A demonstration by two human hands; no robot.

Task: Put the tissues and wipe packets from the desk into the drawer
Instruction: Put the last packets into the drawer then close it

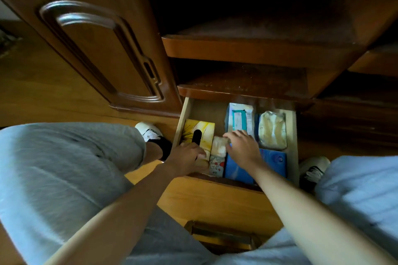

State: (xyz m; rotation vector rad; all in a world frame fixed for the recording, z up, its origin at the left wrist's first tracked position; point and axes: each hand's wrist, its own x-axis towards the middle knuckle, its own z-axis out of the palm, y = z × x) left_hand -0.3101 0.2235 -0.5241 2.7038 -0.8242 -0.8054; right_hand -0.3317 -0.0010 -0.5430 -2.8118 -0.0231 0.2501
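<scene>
Both hands reach into the open drawer [292, 135]; a small pale tissue pack [219, 144] lies between them, just right of the left hand [187, 158] and touching the fingertips of the right hand [243, 146]. Six packs show in the drawer: one yellow tissue box [199, 130] at the left, the pale pack, one small cartoon-printed pack [216, 165] just near of it, one blue pack [273, 162] near right, one light-blue wipe packet [239, 117] at the far middle, one cream packet [272, 130] at the far right; the left hand lies flat, fingers loosely spread on the near end of the yellow box, gripping nothing; the right hand is spread wide over the blue pack, fingers on the pale pack's right edge; whether it pinches it I cannot tell.
</scene>
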